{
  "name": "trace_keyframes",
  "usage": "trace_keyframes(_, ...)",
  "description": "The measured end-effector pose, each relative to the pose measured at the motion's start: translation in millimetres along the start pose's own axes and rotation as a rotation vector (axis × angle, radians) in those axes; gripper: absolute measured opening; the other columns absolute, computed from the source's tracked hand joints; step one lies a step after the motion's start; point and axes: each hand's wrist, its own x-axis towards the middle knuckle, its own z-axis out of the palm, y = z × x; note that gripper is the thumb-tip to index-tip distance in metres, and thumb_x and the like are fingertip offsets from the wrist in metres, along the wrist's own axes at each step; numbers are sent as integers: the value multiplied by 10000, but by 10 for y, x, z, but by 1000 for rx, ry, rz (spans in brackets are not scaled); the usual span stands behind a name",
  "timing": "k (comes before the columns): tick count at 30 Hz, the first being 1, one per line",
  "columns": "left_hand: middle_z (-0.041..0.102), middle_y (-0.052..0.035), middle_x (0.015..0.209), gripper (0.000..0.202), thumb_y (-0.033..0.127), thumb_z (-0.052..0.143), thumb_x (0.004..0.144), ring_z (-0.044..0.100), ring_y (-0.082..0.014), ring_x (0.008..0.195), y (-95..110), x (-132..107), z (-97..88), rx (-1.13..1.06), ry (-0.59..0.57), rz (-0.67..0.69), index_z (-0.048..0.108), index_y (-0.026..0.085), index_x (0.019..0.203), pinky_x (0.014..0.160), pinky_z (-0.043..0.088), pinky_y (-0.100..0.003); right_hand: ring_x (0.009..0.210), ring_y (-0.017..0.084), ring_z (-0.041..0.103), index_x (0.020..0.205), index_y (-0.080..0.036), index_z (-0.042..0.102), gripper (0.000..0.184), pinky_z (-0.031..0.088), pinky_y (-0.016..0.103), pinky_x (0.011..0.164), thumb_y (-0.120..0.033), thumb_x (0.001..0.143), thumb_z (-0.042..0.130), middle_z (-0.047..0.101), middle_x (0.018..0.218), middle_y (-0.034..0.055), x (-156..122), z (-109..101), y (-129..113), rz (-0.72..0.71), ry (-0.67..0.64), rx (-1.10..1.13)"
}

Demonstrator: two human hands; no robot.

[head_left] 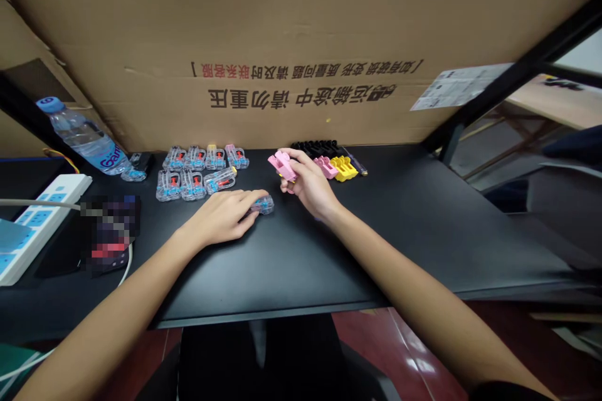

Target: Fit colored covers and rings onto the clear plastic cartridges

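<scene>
My left hand (224,215) lies on the black table (399,232) with its fingers curled over a small clear plastic part (263,204) with blue inside. My right hand (305,185) is raised a little above the table and grips a pink plastic piece (282,165) between thumb and fingers. Several clear plastic parts (197,170) with red and blue insides lie in two rows to the left of my hands. Just behind my right hand sit a pink piece (325,166), a yellow piece (344,168) and a row of black pieces (315,148).
A large cardboard sheet (301,44) stands along the back of the table. A water bottle (82,136) lies at the far left beside a white power strip (37,219) with cables. A black frame bar (512,75) slants at the right.
</scene>
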Motion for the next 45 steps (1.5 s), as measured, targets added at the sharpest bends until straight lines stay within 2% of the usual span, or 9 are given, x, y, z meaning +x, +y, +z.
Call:
trace_keyframes(4,799,-57,1064,377,357,558,1077,762,-239,852,17,10,2,-140,48,-160,591,262,1440,748,568,-336,508,113,434,1107,-259,692,278,477,299,507,-492,975,615,643,813,-3,-6,26,23,17,7,27)
trace_keyframes(10,728,-26,903,391,441,602,1062,659,-156,634,-53,64,100,-726,311,-364,537,230,1384,612,567,-289,494,107,317,912,-241,625,441,374,271,448,-679,966,637,426,658,-60,-88,101,-33,34,-3,24)
trace_keyframes(13,701,-6,880,414,449,623,1053,612,-113,579,-101,85,134,-850,394,-415,510,229,1386,574,543,-255,510,109,317,930,-248,606,489,372,267,455,-729,927,691,371,658,-78,-130,117,-88,58,-85,65)
trace_keyframes(18,698,2,902,422,486,640,1042,598,-91,583,-131,112,134,-939,442,-425,490,226,1340,506,484,-212,539,100,358,1038,-263,638,514,421,265,488,-698,842,828,425,728,-77,-178,136,-115,11,-164,30)
trace_keyframes(23,700,21,862,437,537,703,995,586,-81,551,-85,126,108,-1028,431,-432,489,223,1211,493,457,-207,526,96,341,1019,-210,693,517,408,249,483,-716,921,742,383,657,-84,-203,176,-82,46,-187,-35)
trace_keyframes(27,707,25,859,463,597,722,969,594,-72,544,-41,125,85,-1035,401,-416,501,216,1112,533,473,-213,471,84,227,954,-171,715,607,381,229,461,-773,963,639,271,557,-120,-208,189,-39,220,-346,111)
trace_keyframes(31,697,34,812,476,649,675,982,577,-71,508,-23,115,80,-981,363,-410,499,216,1068,520,448,-216,412,81,169,778,-195,641,658,378,217,445,-792,1017,506,208,461,-132,-206,192,11,386,-486,300)
trace_keyframes(36,608,73,675,435,651,567,1042,484,-82,441,8,99,95,-899,246,-433,451,232,1042,460,362,-224,395,70,137,684,-208,544,673,355,192,432,-766,1053,468,198,452,-130,-215,209,23,510,-520,423)
trace_keyframes(45,527,75,676,359,581,488,1093,495,-127,588,29,88,129,-764,220,-347,408,237,1031,613,408,-268,381,75,128,649,-212,510,718,312,178,373,-737,1102,326,225,425,-117,-241,241,14,643,-515,459)
